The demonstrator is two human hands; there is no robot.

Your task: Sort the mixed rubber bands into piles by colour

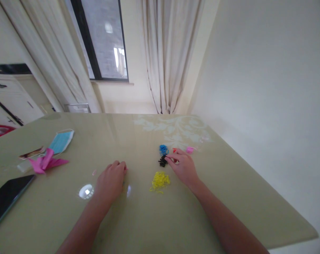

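Note:
My right hand (183, 167) is in a pinch at the edge of a small black pile (162, 161) of thin pieces that look like rubber bands. What its fingertips hold, if anything, is too small to make out. Just behind the black pile lies a blue pile (163, 149), and in front of it a larger yellow pile (160, 180). A red pile (175, 150) is partly hidden by my right hand, with a pink pile (190, 150) to its right. My left hand (111, 180) rests curled on the table, a bit of pink showing at its fingertips.
On the left of the glossy table (138, 222) lie a dark phone (9, 197), a pink folded-paper shape (46, 161) and a blue face mask (61, 141). A tiny pink loop (94, 172) is beside my left hand. A white wall (268, 98) borders the right side.

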